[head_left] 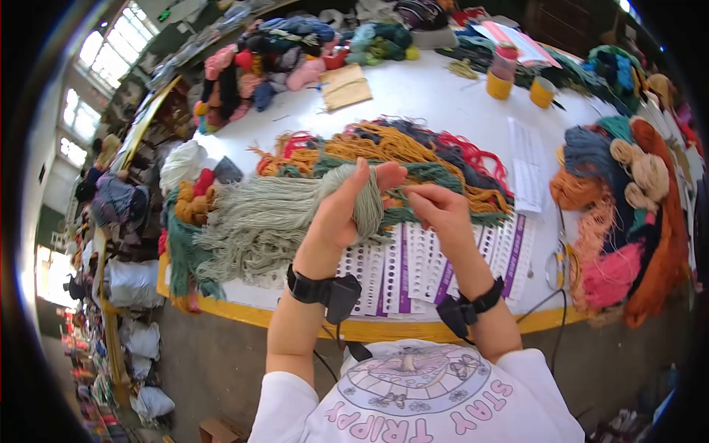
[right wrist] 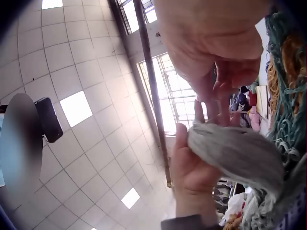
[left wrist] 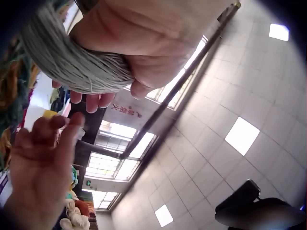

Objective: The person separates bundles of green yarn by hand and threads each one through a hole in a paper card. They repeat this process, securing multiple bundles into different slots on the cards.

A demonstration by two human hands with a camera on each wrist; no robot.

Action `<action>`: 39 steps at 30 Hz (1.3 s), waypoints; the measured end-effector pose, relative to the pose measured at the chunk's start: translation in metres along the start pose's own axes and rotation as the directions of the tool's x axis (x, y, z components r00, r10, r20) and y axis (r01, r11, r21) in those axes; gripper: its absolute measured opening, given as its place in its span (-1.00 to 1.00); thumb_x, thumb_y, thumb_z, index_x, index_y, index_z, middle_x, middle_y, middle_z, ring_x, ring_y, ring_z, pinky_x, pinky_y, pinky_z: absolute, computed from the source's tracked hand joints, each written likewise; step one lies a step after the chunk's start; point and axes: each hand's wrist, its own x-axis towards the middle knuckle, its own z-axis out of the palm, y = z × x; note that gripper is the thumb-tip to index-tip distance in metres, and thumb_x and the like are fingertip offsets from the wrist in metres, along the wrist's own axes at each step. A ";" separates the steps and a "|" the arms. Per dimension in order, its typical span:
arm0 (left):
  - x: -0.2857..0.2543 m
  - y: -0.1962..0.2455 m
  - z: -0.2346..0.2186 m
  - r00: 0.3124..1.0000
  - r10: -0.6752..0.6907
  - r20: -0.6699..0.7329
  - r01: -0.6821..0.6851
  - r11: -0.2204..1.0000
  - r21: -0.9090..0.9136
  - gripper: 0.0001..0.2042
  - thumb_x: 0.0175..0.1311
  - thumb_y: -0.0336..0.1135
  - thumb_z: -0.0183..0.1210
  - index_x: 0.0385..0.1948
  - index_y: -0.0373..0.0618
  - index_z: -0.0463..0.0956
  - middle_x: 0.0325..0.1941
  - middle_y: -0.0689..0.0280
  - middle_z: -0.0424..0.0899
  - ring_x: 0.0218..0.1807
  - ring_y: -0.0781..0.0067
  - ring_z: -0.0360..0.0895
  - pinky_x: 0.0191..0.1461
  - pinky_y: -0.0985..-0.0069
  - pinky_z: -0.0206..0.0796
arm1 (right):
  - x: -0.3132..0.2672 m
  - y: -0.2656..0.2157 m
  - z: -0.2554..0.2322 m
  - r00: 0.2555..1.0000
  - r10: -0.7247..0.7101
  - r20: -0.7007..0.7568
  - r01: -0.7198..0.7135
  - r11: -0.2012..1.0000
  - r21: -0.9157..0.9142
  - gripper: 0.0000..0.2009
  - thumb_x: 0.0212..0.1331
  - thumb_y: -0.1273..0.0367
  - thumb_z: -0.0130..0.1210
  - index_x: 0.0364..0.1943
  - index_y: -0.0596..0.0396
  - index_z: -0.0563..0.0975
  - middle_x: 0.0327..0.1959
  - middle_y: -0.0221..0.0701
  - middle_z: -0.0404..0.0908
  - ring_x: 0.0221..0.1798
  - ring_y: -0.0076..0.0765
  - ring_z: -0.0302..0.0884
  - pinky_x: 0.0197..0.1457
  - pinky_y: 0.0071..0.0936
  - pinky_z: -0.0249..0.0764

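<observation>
A thick hank of grey-green yarn [head_left: 258, 210] stretches leftward over the table, its loose ends frayed out at the left. My left hand [head_left: 338, 210] holds its looped end, which bends through the palm between thumb and fingers. From the left wrist view, the yarn loop [left wrist: 81, 64] crosses under the palm, with fingertips showing past it. Just right of the loop is my right hand [head_left: 443, 210], its thumb and index finger pinching what looks like a thin strand, mostly hidden. In the right wrist view, the right hand's fingers [right wrist: 206, 91] come down close to the loop's top.
Mustard, green, red and dark yarn [head_left: 413, 151] lies behind the hands. Purple-and-white punched cards [head_left: 413, 269] line the table's front edge. More yarn is heaped at the back and right [head_left: 613, 251], near scissors [head_left: 555, 267]. Yellow cups [head_left: 543, 92] stand at the back.
</observation>
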 end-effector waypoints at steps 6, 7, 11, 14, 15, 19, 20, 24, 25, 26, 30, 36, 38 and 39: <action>-0.005 -0.037 -0.004 0.997 -0.021 0.075 0.012 0.993 0.117 -0.46 0.28 0.06 -0.19 0.08 -0.24 0.27 0.06 0.28 0.40 0.04 0.53 0.35 0.03 0.57 0.25 | -0.002 0.010 0.010 0.995 0.089 0.042 -0.089 0.996 -0.002 -0.83 0.04 0.37 0.14 -0.34 0.18 0.57 -0.51 -0.47 0.56 -0.48 -0.67 0.45 -0.49 -0.74 0.30; -0.007 -0.039 -0.005 0.996 -0.027 0.083 0.016 0.991 0.132 -0.46 0.28 0.06 -0.19 0.09 -0.24 0.26 0.05 0.28 0.40 0.04 0.52 0.36 0.04 0.56 0.25 | -0.003 0.013 0.009 0.994 0.097 0.042 -0.098 0.995 0.010 -0.83 0.05 0.35 0.13 -0.35 0.17 0.57 -0.53 -0.49 0.55 -0.52 -0.68 0.42 -0.52 -0.74 0.28; -0.011 -0.040 -0.009 0.995 -0.020 0.099 0.005 0.990 0.141 -0.45 0.28 0.06 -0.20 0.10 -0.25 0.23 0.07 0.26 0.38 0.06 0.48 0.36 0.06 0.52 0.25 | -0.004 0.022 0.002 0.994 0.111 0.014 -0.112 0.991 0.077 -0.80 0.09 0.28 0.10 -0.41 0.14 0.57 -0.64 -0.56 0.47 -0.67 -0.74 0.28 -0.63 -0.75 0.15; -0.011 -0.036 -0.016 0.997 -0.004 0.083 -0.002 0.997 0.080 -0.45 0.29 0.05 -0.22 0.13 -0.24 0.19 0.12 0.24 0.34 0.09 0.45 0.33 0.10 0.48 0.23 | -0.002 0.030 -0.006 0.946 0.272 0.179 -0.286 0.957 0.058 -0.79 0.12 0.25 0.06 -0.43 0.12 0.57 -0.72 -0.61 0.36 -0.74 -0.76 0.14 -0.70 -0.74 0.04; -0.012 -0.036 -0.019 0.997 -0.008 0.077 0.003 0.998 0.056 -0.45 0.29 0.05 -0.23 0.14 -0.24 0.18 0.13 0.24 0.33 0.11 0.44 0.32 0.11 0.47 0.23 | -0.003 0.034 -0.007 0.901 0.349 0.259 -0.369 0.929 0.030 -0.79 0.13 0.25 0.05 -0.43 0.11 0.56 -0.74 -0.62 0.32 -0.76 -0.76 0.10 -0.71 -0.73 0.01; -0.014 -0.035 -0.023 0.979 -0.119 0.166 0.114 0.993 0.036 -0.45 0.30 0.04 -0.25 0.15 -0.23 0.16 0.15 0.22 0.30 0.13 0.43 0.29 0.13 0.46 0.20 | -0.006 0.035 0.012 0.824 0.320 0.468 -0.552 0.641 0.533 -0.81 0.14 0.30 0.03 -0.27 0.12 0.51 -0.74 -0.70 0.25 -0.77 -0.80 0.02 -0.72 -0.77 -0.08; -0.016 -0.036 -0.019 0.981 -0.109 0.159 0.106 0.994 0.028 -0.45 0.30 0.04 -0.25 0.15 -0.23 0.16 0.15 0.21 0.30 0.12 0.43 0.30 0.13 0.46 0.20 | -0.005 0.037 0.012 0.830 0.289 0.477 -0.534 0.658 0.531 -0.80 0.12 0.33 0.06 -0.23 0.13 0.49 -0.73 -0.72 0.24 -0.77 -0.82 0.02 -0.71 -0.79 -0.08; -0.019 -0.044 -0.023 0.980 -0.114 0.161 0.108 0.993 0.046 -0.47 0.30 0.02 -0.23 0.14 -0.24 0.18 0.14 0.19 0.30 0.08 0.41 0.34 0.10 0.47 0.23 | -0.005 0.038 0.013 0.904 0.287 0.316 -0.410 0.792 0.452 -0.84 0.08 0.37 0.11 -0.30 0.14 0.51 -0.70 -0.68 0.32 -0.76 -0.81 0.07 -0.71 -0.79 -0.01; -0.019 -0.045 -0.023 0.984 -0.092 0.154 0.086 0.995 0.046 -0.47 0.30 0.01 -0.22 0.14 -0.24 0.18 0.14 0.19 0.30 0.07 0.41 0.35 0.09 0.47 0.24 | -0.006 0.035 0.016 0.920 0.292 0.262 -0.377 0.841 0.388 -0.85 0.07 0.37 0.12 -0.32 0.14 0.52 -0.69 -0.67 0.35 -0.76 -0.81 0.08 -0.71 -0.80 0.01; -0.020 -0.046 -0.022 0.987 -0.071 0.147 0.064 0.997 0.046 -0.48 0.30 -0.01 -0.20 0.13 -0.25 0.19 0.13 0.19 0.31 0.06 0.41 0.36 0.07 0.47 0.25 | -0.006 0.033 0.017 0.934 0.291 0.207 -0.346 0.882 0.319 -0.86 0.06 0.38 0.12 -0.33 0.14 0.52 -0.68 -0.66 0.37 -0.75 -0.81 0.10 -0.71 -0.80 0.03; -0.022 -0.041 -0.020 0.998 -0.041 0.052 0.042 0.999 -0.016 -0.51 0.29 -0.06 -0.15 0.09 -0.29 0.23 0.11 0.18 0.34 0.03 0.41 0.38 0.01 0.46 0.32 | -0.005 0.039 0.011 0.947 0.254 0.195 -0.314 0.857 0.408 -0.86 0.05 0.37 0.14 -0.36 0.15 0.53 -0.63 -0.61 0.45 -0.73 -0.81 0.14 -0.70 -0.80 0.07; -0.022 -0.043 -0.028 0.987 -0.081 -0.140 0.068 0.993 -0.093 -0.57 0.30 -0.09 -0.15 -0.04 -0.31 0.35 0.09 0.18 0.38 0.03 0.41 0.39 -0.05 0.41 0.37 | 0.000 0.036 0.010 0.961 0.249 0.117 -0.274 0.902 0.332 -0.84 0.07 0.34 0.12 -0.35 0.15 0.54 -0.64 -0.61 0.44 -0.75 -0.81 0.11 -0.70 -0.80 0.05; -0.020 -0.045 -0.030 0.988 -0.086 -0.128 0.071 0.991 -0.116 -0.59 0.30 -0.08 -0.15 -0.07 -0.29 0.37 0.08 0.18 0.38 0.02 0.40 0.40 -0.06 0.41 0.38 | 0.001 0.040 0.012 0.969 0.235 0.073 -0.246 0.931 0.271 -0.82 0.10 0.31 0.09 -0.35 0.16 0.54 -0.68 -0.62 0.41 -0.75 -0.81 0.09 -0.70 -0.79 0.04; -0.019 -0.046 -0.031 0.989 -0.088 -0.122 0.072 0.989 -0.126 -0.59 0.30 -0.08 -0.16 -0.08 -0.27 0.38 0.08 0.18 0.38 0.02 0.40 0.40 -0.07 0.41 0.38 | 0.001 0.041 0.011 0.967 0.232 0.103 -0.253 0.924 0.287 -0.80 0.12 0.29 0.07 -0.36 0.16 0.54 -0.69 -0.62 0.39 -0.74 -0.80 0.09 -0.70 -0.79 0.05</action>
